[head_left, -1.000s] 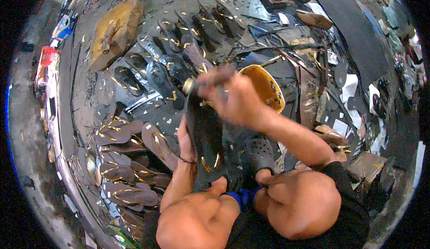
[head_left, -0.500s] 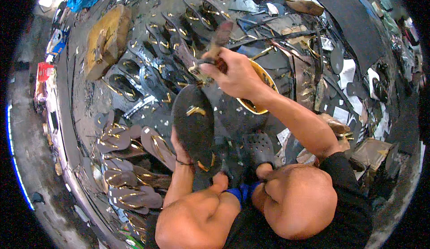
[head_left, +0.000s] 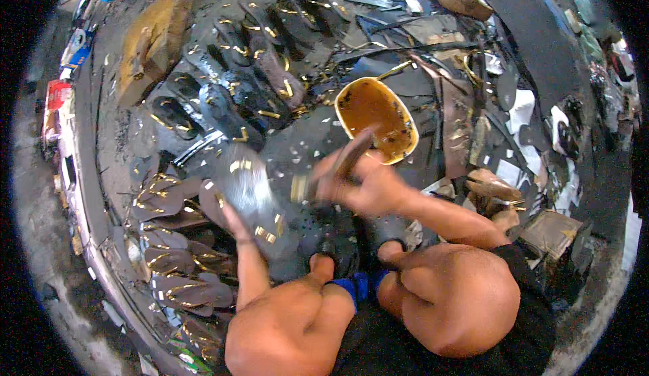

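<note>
My left hand [head_left: 234, 222] grips the edge of a dark sandal sole [head_left: 251, 190], whose upturned face looks shiny and wet. Gold strap ends lie against that face near both of its ends. In my right hand [head_left: 368, 185], blurred by motion, is a brush [head_left: 354, 150]. The handle slants up over my fingers, and the pale bristles point toward the sole without visibly touching it. Just beyond that hand stands a yellow-rimmed tub [head_left: 415, 132] with amber-brown liquid inside and dark smears along its wall.
Rows of dark soles with gold straps [head_left: 233, 95] lie ahead. Finished-looking sandals [head_left: 169, 197] are stacked at the left. A wooden block [head_left: 152, 48] sits at the far left. Scraps, strips and a dark sheet [head_left: 534, 51] cover the right side.
My right hand and the brush have come nearer to me, uncovering the tub. The sole has shifted left and lower, and its face now shines where it was matte.
</note>
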A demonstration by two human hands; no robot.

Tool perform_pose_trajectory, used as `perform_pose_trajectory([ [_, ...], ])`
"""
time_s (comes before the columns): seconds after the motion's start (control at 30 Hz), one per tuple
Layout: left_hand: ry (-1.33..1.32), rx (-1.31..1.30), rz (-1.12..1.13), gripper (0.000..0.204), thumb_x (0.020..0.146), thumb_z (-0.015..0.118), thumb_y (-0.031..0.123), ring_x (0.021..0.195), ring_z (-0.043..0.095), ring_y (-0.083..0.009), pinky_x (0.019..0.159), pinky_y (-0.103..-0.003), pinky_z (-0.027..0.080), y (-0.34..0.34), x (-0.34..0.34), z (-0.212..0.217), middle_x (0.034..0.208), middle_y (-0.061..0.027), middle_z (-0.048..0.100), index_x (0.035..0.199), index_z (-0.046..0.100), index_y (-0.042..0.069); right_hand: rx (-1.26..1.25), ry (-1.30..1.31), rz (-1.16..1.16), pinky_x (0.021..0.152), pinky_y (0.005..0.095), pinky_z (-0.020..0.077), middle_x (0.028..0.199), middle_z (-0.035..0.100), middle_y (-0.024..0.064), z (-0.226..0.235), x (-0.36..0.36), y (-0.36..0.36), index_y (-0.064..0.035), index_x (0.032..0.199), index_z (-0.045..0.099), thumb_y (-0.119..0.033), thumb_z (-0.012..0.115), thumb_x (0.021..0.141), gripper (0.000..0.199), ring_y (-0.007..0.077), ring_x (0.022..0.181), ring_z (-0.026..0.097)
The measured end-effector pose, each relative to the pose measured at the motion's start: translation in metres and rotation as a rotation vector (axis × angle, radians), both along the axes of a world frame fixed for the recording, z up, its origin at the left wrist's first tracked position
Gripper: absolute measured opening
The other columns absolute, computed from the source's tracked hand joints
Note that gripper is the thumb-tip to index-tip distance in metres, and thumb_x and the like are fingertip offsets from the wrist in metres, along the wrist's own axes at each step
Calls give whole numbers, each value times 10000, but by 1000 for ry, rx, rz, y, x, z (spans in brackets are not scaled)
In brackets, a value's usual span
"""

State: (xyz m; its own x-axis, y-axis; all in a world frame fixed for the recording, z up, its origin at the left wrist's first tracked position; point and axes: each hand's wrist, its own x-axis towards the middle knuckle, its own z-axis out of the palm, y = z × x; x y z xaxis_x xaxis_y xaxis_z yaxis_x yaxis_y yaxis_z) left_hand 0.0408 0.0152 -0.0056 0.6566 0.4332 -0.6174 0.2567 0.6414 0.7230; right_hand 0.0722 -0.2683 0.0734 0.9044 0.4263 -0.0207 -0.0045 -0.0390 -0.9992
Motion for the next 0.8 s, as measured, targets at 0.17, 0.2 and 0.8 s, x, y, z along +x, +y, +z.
perform_pose_trajectory([
  [0.17, 54, 36, -95, 618, 1013, 369, 492, 1139, 623, -321, 1035, -475, 473, -5, -23, 1, 1319, -170, 599, 1368, 526, 11, -789, -408, -403, 696, 348, 552, 880, 730, 129, -72, 47, -79, -47, 1054, 712, -210, 732, 885, 236, 242, 773, 708],
  [0.2, 51, 39, -108, 617, 1014, 366, 491, 1136, 624, -321, 1034, -474, 474, -9, -24, 1, 1316, -170, 600, 1366, 528, 11, -941, -535, -346, 685, 327, 551, 893, 729, 128, -78, 50, -87, -22, 1071, 702, -174, 740, 881, 246, 210, 765, 705],
  [0.8, -259, -124, -500, 585, 1022, 349, 453, 1090, 647, -293, 997, -463, 508, -34, 38, 45, 1221, -157, 649, 1315, 567, -4, 412, 595, -198, 833, 320, 539, 1076, 701, 42, 57, 51, -36, -39, 1218, 638, -191, 694, 946, 316, 156, 959, 663],
])
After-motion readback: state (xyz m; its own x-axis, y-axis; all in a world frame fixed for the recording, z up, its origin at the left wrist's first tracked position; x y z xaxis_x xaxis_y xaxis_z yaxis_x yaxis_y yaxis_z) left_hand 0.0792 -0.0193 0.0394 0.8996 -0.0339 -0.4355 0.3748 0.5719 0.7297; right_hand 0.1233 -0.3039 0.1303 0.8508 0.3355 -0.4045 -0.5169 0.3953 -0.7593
